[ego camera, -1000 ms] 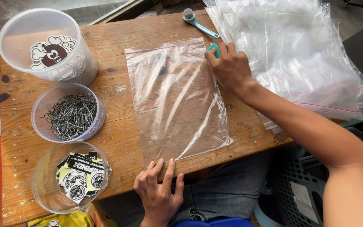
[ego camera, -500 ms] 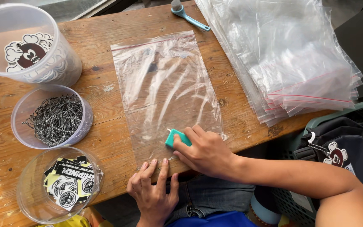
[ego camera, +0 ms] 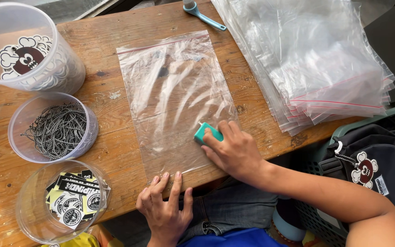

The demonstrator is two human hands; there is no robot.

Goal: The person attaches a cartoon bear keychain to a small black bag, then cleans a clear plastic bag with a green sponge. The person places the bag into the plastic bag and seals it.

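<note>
The right hand (ego camera: 234, 153) has its fingers closed around a small teal tool (ego camera: 206, 133), perhaps a scraper, pressed on the clear zip bag (ego camera: 174, 96) lying flat mid-worktop (ego camera: 115, 151). The left hand (ego camera: 165, 206) lies open, fingertips pinning the bag's near edge.

we have only one view, from the head camera. it looks almost straight down on the wooden table (ego camera: 115, 151), quite near. the table's near edge is low in the picture, and below that edge we see the person's lap.
</note>
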